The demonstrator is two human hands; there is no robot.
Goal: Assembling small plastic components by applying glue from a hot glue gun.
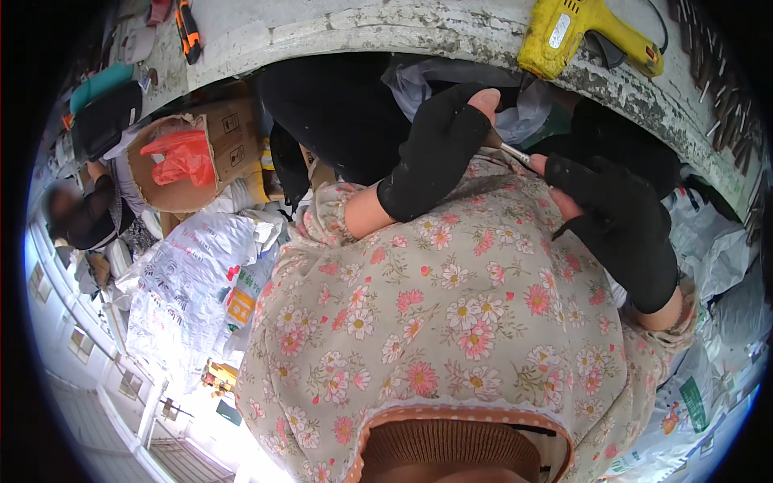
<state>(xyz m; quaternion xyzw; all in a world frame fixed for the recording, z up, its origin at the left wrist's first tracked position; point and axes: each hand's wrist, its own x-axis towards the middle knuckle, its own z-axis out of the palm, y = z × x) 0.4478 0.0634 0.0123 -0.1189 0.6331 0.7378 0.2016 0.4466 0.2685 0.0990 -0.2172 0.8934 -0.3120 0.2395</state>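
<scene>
Nearly closed, black-gloved right hand (pixel 618 205) pinches thin silvery metal rod (pixel 515 154); whether black-gloved left hand (pixel 441 146) grips, I cannot tell. Loosened fingers could drop it.

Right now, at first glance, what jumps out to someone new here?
Likely the flower-print garment filling the centre, with the black-gloved left grip and right grip above it and a slim rod between them. Next, the yellow pistol-shaped tool at upper right on the worn work surface, and the bright red bag in the cardboard box at left.
</scene>
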